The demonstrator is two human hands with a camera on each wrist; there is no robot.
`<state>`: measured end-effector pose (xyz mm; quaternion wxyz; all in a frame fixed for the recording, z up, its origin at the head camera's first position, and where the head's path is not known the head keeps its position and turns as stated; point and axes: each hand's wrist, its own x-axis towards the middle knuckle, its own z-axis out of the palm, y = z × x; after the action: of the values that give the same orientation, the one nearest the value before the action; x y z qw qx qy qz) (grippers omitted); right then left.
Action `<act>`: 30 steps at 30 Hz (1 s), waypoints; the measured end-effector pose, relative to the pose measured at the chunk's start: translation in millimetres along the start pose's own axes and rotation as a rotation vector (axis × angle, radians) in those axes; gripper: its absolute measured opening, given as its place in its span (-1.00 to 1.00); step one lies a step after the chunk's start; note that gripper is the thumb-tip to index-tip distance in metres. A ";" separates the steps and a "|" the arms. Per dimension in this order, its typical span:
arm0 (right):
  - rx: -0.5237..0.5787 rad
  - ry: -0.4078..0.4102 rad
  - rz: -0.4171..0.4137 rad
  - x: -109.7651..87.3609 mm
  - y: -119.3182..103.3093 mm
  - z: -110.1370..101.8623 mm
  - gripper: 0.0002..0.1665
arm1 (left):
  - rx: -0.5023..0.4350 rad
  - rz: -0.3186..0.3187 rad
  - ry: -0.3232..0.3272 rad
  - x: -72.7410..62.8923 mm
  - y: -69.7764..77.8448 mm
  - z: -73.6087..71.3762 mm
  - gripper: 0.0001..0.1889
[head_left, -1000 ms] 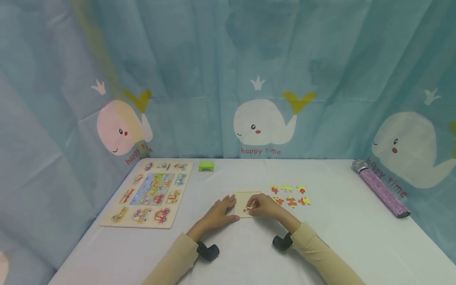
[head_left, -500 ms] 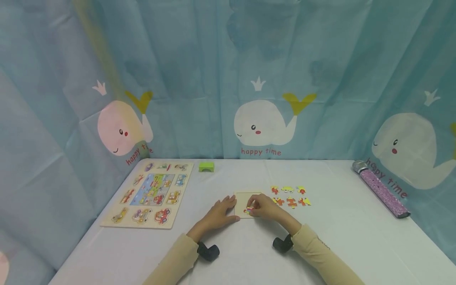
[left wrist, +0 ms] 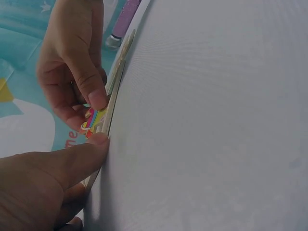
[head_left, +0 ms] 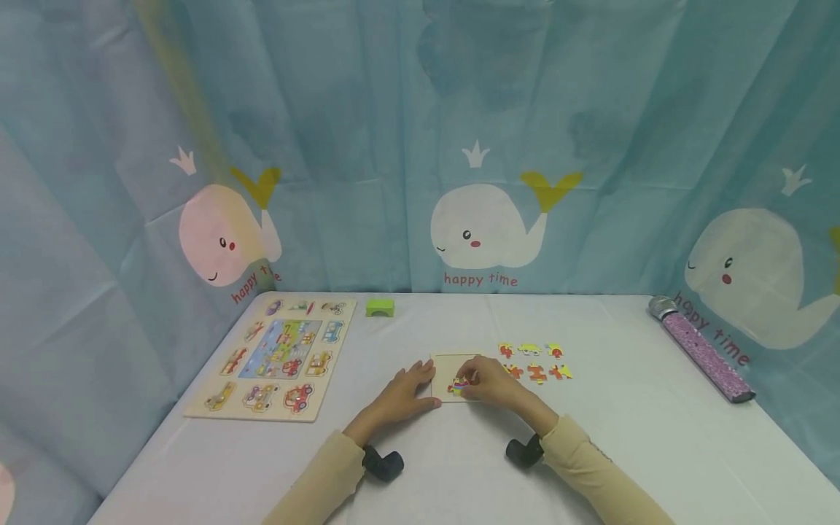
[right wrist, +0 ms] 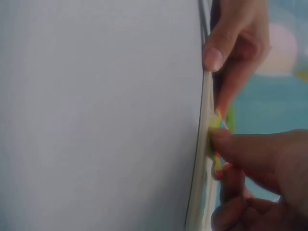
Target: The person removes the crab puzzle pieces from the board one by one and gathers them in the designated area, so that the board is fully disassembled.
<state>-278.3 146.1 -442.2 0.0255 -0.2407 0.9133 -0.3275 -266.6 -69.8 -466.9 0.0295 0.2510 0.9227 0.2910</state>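
A small square wooden puzzle board [head_left: 443, 364] lies flat on the white table. My left hand [head_left: 403, 397] rests at its left side, with fingers extended along the edge and the thumb at the near left corner. My right hand [head_left: 488, 383] is over the board's right half. It pinches a colourful jigsaw piece [head_left: 457, 386] between thumb and fingers, low over the near part of the board. In the left wrist view the piece [left wrist: 95, 119] shows yellow, blue and pink, partly behind the right thumb. The right wrist view shows the piece [right wrist: 216, 137] tilted close to the board.
Several orange, red and yellow jigsaw pieces [head_left: 537, 373] lie in two rows right of the board. A large vehicle peg puzzle [head_left: 328, 394] is at the left. A green arch block [head_left: 380, 307] stands at the back, and a purple glittery microphone [head_left: 709, 354] lies far right.
The right hand has shifted slightly, and more of the jigsaw piece shows beside its fingertips. The left hand stays where it was.
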 end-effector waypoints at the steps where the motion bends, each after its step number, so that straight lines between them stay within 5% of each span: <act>1: 0.003 -0.002 0.006 -0.5 0.2 -1.1 -0.76 | 0.003 -0.001 -0.001 0.1 0.1 -0.1 -0.29; 8: 0.040 -0.040 -0.013 -3.1 6.7 -8.1 -0.73 | 0.002 -0.001 -0.002 0.1 1.2 -1.0 -0.30; 13: 0.082 0.016 0.000 -4.5 12.4 -10.1 -0.81 | -0.002 0.008 0.001 -0.5 1.3 -1.4 -0.30; 22: 0.300 0.070 0.219 -27.2 30.2 -41.3 -0.77 | -0.022 0.006 -0.018 -3.2 3.2 2.4 -0.30; 30: 0.259 0.109 0.447 -63.6 64.9 -78.0 -0.65 | -0.017 0.000 0.010 -2.4 3.1 -2.2 -0.30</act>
<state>-265.6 264.2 -427.7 0.0783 -0.0098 0.8944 -0.4403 -263.5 -69.9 -463.6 0.0270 0.2493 0.9204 0.3000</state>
